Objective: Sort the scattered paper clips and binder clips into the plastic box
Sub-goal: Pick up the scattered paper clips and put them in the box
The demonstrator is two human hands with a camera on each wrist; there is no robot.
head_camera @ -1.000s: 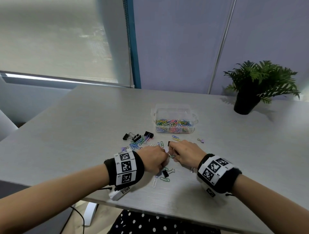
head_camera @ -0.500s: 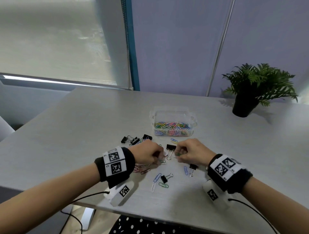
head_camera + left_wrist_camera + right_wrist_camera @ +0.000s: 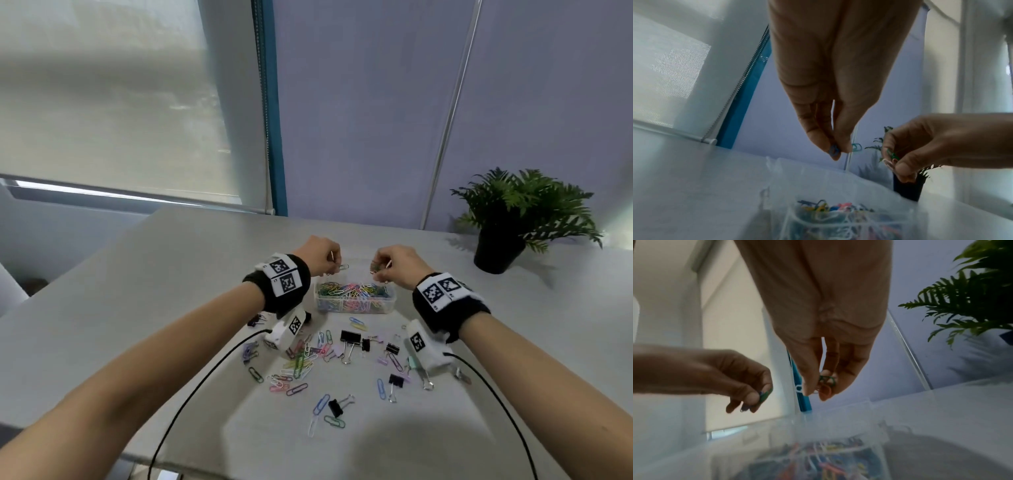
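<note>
Clear plastic box [image 3: 356, 306] sits mid-surface [image 3: 171, 291]; left hand [image 3: 317, 255] and right hand [image 3: 399, 262] each pinch paper clips [image 3: 834, 150] above it. Released off-centre, clips could bounce past the rim.

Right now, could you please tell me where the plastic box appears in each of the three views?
Head view: plastic box sits mid-frame on the table, below and between both hands.
Left wrist view: bottom centre, blurred, under the left hand.
Right wrist view: bottom centre, under the right hand.
Shared landmark: the potted plant.
</note>
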